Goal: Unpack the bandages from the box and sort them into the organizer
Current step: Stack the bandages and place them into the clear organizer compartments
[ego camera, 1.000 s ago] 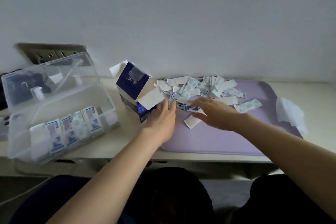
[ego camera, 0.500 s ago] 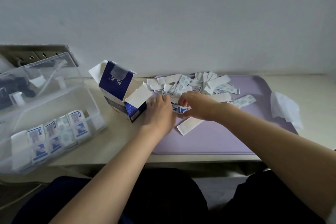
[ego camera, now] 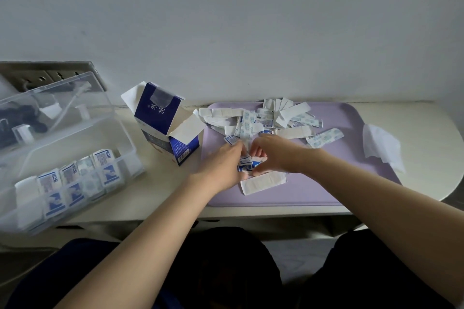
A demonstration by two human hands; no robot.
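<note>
- Plainly, the bandages are flat paper-wrapped strips, some plain white and long, others shorter with blue print or pale blue dots.
- Most of them lie in one loose, overlapping heap at the far side of one lilac tray; the heap is too tangled to count.
- One long white strip lies by itself on the tray just below the hands, and one dotted strip sits apart at the heap's right edge.
- Two hands meet over the tray: the left hand and the right hand each have their grip clamped on one small bundle of blue-and-white wrappers between them.
- One blue and white box stands tilted on the bench just left of the tray, flaps open.
- One clear organizer sits at the far left, lid up; its front row holds five upright packs, one white and four blue-printed.
- One crumpled white paper lies at the tray's right edge.
</note>
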